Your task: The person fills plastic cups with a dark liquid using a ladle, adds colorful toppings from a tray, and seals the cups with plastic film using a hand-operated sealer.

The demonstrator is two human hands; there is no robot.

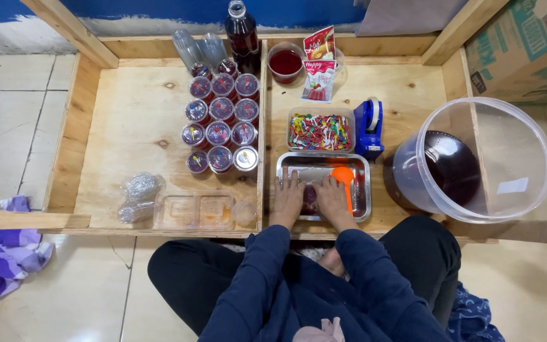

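Down at the near edge of the wooden bench, both hands rest inside a shallow metal tray. The left hand and the right hand lie side by side, palms down, fingers pointing away from the person, and between them sits a small cup of dark red liquid. Each hand touches the cup from its own side, pressing on it rather than closing around it; whether the fingertips curl under the rim cannot be told. Just beyond the right fingers lies an orange funnel in the same tray. Further out from the fingers stands a clear box of coloured picks, and beside that a blue tape dispenser. Beyond those are a plastic cup of red drink, two red sachets and a dark bottle. Left of the left hand, past a wooden divider, rows of sealed small cups stand close together, with a clear plastic holder and crumpled wrap nearer the person. Right of the right hand, well apart, a big clear bucket holds dark red liquid.
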